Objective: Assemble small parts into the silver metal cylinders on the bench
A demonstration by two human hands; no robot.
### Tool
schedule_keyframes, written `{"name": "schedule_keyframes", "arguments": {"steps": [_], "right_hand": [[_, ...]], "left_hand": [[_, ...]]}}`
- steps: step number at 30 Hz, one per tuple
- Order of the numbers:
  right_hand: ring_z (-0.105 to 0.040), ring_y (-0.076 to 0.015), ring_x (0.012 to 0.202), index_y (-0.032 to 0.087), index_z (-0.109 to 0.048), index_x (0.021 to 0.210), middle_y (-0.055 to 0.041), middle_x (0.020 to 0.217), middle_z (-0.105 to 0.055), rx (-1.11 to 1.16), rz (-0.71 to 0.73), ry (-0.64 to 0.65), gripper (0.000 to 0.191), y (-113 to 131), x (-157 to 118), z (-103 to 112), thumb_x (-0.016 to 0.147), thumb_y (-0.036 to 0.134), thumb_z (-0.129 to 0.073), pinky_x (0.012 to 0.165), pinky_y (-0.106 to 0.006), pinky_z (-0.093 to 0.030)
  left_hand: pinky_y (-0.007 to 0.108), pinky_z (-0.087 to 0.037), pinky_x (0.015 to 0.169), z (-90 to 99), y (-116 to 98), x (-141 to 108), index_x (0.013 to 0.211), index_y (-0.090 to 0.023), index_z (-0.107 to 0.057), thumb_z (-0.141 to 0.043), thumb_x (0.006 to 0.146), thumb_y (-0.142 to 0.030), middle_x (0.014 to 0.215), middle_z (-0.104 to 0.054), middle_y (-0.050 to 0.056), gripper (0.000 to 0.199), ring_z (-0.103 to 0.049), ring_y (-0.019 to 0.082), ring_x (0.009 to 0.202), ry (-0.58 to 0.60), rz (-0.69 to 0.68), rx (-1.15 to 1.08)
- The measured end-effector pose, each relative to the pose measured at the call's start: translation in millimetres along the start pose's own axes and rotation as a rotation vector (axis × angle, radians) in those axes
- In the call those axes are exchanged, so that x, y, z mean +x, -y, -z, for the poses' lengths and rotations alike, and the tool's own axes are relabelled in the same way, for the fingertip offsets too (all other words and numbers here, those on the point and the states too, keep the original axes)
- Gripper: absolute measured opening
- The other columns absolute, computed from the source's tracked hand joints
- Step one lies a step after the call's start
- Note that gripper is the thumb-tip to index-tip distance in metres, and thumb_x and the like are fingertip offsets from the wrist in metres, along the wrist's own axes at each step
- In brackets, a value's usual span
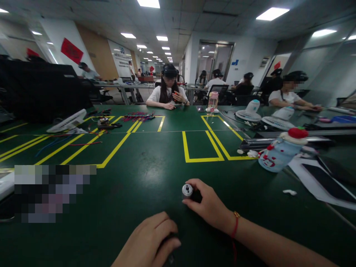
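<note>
A small silver cylindrical part (pixel 187 191) with dark spots on its top stands on the green table (pixel 133 193). My right hand (pixel 210 204) has its thumb and fingers round the right side of this cylinder. Lower and to the left, near the bottom edge of the view, my left hand (pixel 152 239) is curled over a dark object, mostly hidden under the fingers; what it is I cannot make out. The two hands are apart.
A blue snowman bottle (pixel 279 152) with a red top stands at the right, beside white paper (pixel 314 181). Yellow tape (pixel 204 160) marks the table. Wires (pixel 139 116) and a white fan (pixel 68 121) lie back left. A person (pixel 168 91) sits opposite.
</note>
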State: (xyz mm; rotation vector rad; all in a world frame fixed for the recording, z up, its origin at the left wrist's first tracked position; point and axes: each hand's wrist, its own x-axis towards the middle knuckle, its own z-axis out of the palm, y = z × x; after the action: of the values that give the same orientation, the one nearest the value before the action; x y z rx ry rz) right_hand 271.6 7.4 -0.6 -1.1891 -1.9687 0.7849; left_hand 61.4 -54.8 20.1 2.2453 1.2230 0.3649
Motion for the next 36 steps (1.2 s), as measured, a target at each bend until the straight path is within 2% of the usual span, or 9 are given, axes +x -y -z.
{"name": "schedule_keyframes", "arguments": {"steps": [3,5,14,19,24,27,31,34,36], "right_hand": [[-0.055,-0.0155,0.094,0.023,-0.052,0.109,-0.0029,0.104,-0.059,-0.001,0.008,0.005,0.040,0,0,0,0.071,0.025,-0.066,0.087,-0.033,-0.044],[-0.056,-0.0155,0.093,0.023,-0.052,0.108,-0.0030,0.103,-0.059,0.001,0.007,0.004,0.039,0,0,0,0.072,0.025,-0.066,0.085,-0.033,-0.044],[-0.055,-0.0156,0.093,0.022,-0.052,0.106,-0.0028,0.102,-0.059,-0.018,0.025,-0.016,0.036,4,-2,3,0.072,0.020,-0.063,0.084,-0.032,-0.045],[-0.055,-0.0150,0.092,0.022,-0.053,0.105,-0.0021,0.101,-0.059,-0.020,0.027,-0.004,0.035,5,-1,4,0.072,0.019,-0.062,0.084,-0.031,-0.045],[-0.056,-0.0158,0.098,0.023,-0.051,0.111,-0.0035,0.107,-0.059,-0.030,0.037,-0.032,0.040,3,-1,5,0.073,0.023,-0.061,0.089,-0.032,-0.045],[-0.056,-0.0164,0.102,0.026,-0.047,0.119,-0.0032,0.113,-0.058,-0.117,0.014,-0.126,0.046,-8,-11,30,0.075,0.029,-0.060,0.092,-0.034,-0.044],[-0.057,-0.0194,0.101,0.026,-0.047,0.119,-0.0041,0.114,-0.058,-0.368,-0.161,-0.351,0.046,-48,-45,98,0.077,0.041,-0.056,0.088,-0.035,-0.046],[-0.060,-0.0232,0.095,0.022,-0.051,0.116,-0.0066,0.112,-0.060,-0.546,-0.352,-0.538,0.052,-85,-78,148,0.073,0.050,-0.056,0.081,-0.036,-0.048],[-0.061,-0.0240,0.092,0.022,-0.053,0.115,-0.0068,0.110,-0.061,-0.610,-0.439,-0.551,0.054,-104,-95,168,0.071,0.054,-0.056,0.078,-0.036,-0.048]], "left_hand": [[0.027,-0.047,0.072,3.9,0,-7,0.089,-0.028,-0.062,-0.065,0.077,-0.030,0.091,-0.062,0.000,0.013,-0.059,0.019,0.084,0.095,-0.014,-0.003],[0.026,-0.046,0.072,4.7,2,-6,0.085,-0.027,-0.062,-0.058,0.082,-0.024,0.089,-0.062,0.000,0.006,-0.059,0.018,0.082,0.123,-0.005,0.000],[0.029,-0.044,0.074,11.2,16,52,0.089,-0.025,-0.067,-0.046,0.090,-0.026,0.089,-0.063,0.001,0.020,-0.058,0.018,0.084,-0.201,0.022,0.003],[0.028,-0.044,0.068,3.4,16,60,0.098,-0.025,-0.068,-0.047,0.089,-0.027,0.087,-0.060,0.003,0.023,-0.057,0.019,0.081,-0.223,0.018,0.086],[0.030,-0.046,0.078,6.4,28,59,0.116,-0.027,-0.059,-0.046,0.089,-0.029,0.096,-0.060,0.003,0.029,-0.057,0.018,0.088,-0.246,0.034,-0.072],[0.033,-0.045,0.084,23.4,47,48,0.119,-0.029,-0.056,-0.046,0.089,-0.032,0.105,-0.059,0.003,0.032,-0.057,0.019,0.093,-0.296,0.091,-0.125],[0.035,-0.045,0.084,49.9,77,25,0.114,-0.029,-0.058,-0.047,0.087,-0.044,0.109,-0.060,0.003,0.033,-0.058,0.022,0.096,-0.328,0.237,-0.159],[0.035,-0.047,0.080,56.8,94,14,0.114,-0.028,-0.058,-0.046,0.085,-0.050,0.105,-0.064,0.003,0.039,-0.060,0.023,0.091,-0.326,0.349,-0.227],[0.035,-0.047,0.078,54.7,102,12,0.115,-0.027,-0.058,-0.045,0.084,-0.053,0.102,-0.065,0.003,0.042,-0.061,0.023,0.088,-0.314,0.395,-0.258]]}}
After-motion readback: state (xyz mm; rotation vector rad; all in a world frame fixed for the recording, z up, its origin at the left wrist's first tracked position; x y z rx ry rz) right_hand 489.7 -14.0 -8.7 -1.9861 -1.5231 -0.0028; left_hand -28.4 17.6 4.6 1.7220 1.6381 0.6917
